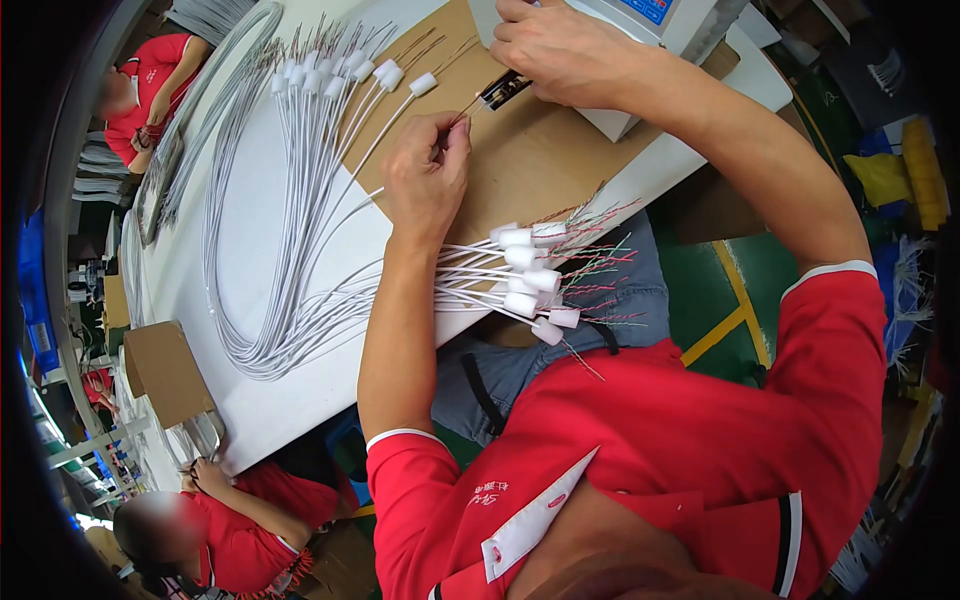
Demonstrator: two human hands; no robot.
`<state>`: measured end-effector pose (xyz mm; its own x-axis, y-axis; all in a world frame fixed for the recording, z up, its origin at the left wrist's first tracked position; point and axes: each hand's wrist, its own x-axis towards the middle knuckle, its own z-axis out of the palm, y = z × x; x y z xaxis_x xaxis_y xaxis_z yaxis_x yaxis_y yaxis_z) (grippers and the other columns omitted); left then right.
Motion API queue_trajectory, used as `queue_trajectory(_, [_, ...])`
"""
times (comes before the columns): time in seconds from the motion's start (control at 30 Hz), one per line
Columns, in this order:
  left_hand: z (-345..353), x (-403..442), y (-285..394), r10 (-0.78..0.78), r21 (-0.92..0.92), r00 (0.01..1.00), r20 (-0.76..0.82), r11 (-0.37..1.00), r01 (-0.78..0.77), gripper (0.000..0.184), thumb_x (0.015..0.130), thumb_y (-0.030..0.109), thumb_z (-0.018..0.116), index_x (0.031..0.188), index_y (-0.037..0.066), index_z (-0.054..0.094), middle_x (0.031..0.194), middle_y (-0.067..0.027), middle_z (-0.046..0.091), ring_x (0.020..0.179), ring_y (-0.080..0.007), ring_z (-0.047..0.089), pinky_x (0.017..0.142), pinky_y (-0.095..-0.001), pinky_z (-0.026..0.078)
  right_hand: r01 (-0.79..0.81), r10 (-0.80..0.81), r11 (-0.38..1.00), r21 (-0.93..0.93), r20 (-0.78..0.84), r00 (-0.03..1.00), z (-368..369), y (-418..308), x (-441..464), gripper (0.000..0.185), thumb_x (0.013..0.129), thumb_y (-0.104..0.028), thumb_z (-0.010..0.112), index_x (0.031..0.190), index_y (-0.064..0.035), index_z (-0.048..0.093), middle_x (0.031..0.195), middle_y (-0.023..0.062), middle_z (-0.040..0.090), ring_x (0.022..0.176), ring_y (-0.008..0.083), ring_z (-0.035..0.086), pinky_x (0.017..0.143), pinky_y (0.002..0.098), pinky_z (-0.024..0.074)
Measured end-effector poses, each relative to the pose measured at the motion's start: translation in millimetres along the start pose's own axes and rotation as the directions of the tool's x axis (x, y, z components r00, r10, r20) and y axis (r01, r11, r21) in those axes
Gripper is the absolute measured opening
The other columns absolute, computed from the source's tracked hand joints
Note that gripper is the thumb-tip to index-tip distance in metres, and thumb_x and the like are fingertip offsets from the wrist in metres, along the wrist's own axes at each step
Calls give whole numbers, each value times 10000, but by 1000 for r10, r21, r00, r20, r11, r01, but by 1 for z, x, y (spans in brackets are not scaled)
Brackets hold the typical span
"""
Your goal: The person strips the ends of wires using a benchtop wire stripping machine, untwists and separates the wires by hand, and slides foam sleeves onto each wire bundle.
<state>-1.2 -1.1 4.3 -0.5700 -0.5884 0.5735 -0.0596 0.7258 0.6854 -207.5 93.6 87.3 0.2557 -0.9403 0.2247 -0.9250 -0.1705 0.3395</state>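
Observation:
My left hand (pixel 428 175) is closed in a pinch on a thin wire, whose end points toward a dark part with metallic bits (pixel 505 90). A white cable runs up to this hand from below left. My right hand (pixel 560 50) is beside the white machine (pixel 690 30), its fingers curled; what they grip, if anything, is hidden. Just below those fingers is the dark part; whether it is held or fixed to the machine I cannot tell. White cables with white sleeves (pixel 335 80) and bare wire ends lie left of my hands. More sleeved cable ends (pixel 525 270) lie beneath my left forearm.
Brown cardboard (pixel 530 165) covers part of the white table (pixel 255 420). The cables loop across the tabletop, and one bundle's ends overhang the near edge above my lap. Co-workers in red shirts (pixel 160 80) sit at the left. A cardboard box (pixel 165 375) stands at the table's left end.

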Motion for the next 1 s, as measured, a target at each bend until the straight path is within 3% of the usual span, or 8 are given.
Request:
queue_trajectory(0.13, [0, 0, 0, 1, 5, 1000, 2, 1000, -1, 52, 891, 58, 745, 918, 15, 738, 815, -93, 699, 624, -179, 615, 592, -303, 491, -10, 10, 1000, 8, -17, 1000, 3, 0, 0, 136, 780, -112, 640, 854, -47, 735, 926, 106, 695, 1073, 283, 572, 982, 437, 368])
queue_trajectory(0.33, [0, 0, -1, 8, 10, 1000, 3, 1000, -8, 54, 895, 57, 746, 925, 13, 735, 816, -96, 700, 633, -185, 618, 597, -306, 495, -46, 46, 999, -9, 84, 995, -4, 0, 2, 184, 750, -152, 673, 875, -29, 727, 951, 127, 696, 1064, 301, 575, 970, 451, 377])
queue_trajectory(0.43, [-2, 0, 1, 6, 18, 1000, 8, 1000, -6, 63, 898, 63, 749, 929, 10, 735, 817, -102, 700, 642, -196, 626, 602, -311, 500, -64, 58, 993, 96, 57, 997, -7, 2, 1, 275, 719, -200, 678, 915, -10, 712, 982, 162, 690, 1050, 326, 573, 950, 465, 387])
queue_trajectory(0.53, [-3, 1, 1, 14, 41, 1000, 16, 999, -14, 73, 901, 72, 751, 933, 8, 735, 824, -110, 702, 650, -211, 636, 611, -320, 508, -52, 115, 957, 285, -208, 971, 1, 5, -2, 327, 702, -226, 663, 943, -6, 681, 986, 187, 668, 1026, 353, 565, 935, 482, 390])
queue_trajectory(0.57, [-3, 1, 1, 17, 52, 1000, 18, 999, -18, 77, 902, 75, 752, 934, 7, 735, 827, -113, 703, 653, -217, 640, 614, -323, 510, -82, 148, 947, 312, -196, 969, 1, 6, -3, 319, 704, -218, 656, 944, -9, 673, 981, 189, 660, 1022, 358, 561, 935, 486, 388])
queue_trajectory(0.67, [-3, 1, -5, 51, 59, 999, 7, 997, -51, 111, 926, 107, 754, 971, 6, 759, 778, -78, 719, 615, -118, 603, 605, -263, 491, -138, 218, 918, 371, -182, 959, -3, 4, -2, 295, 710, -197, 641, 944, -16, 650, 964, 191, 638, 1015, 369, 551, 935, 496, 383])
queue_trajectory(0.83, [-2, 2, -7, 69, 60, 997, 28, 996, -70, 113, 940, 101, 742, 983, -4, 751, 782, -88, 708, 626, -125, 610, 611, -266, 495, -167, 224, 918, 361, -121, 967, -7, 3, -2, 286, 714, -179, 640, 950, -19, 641, 956, 193, 625, 1027, 372, 540, 939, 503, 378])
queue_trajectory(1.0, [3, 3, -10, 50, 44, 997, 56, 998, -53, 133, 961, 112, 727, 1011, -11, 739, 788, -95, 696, 639, -131, 611, 617, -271, 499, -132, 200, 924, 358, -159, 967, -7, 2, -2, 301, 721, -182, 643, 971, -14, 640, 959, 203, 618, 1034, 373, 536, 955, 508, 377])
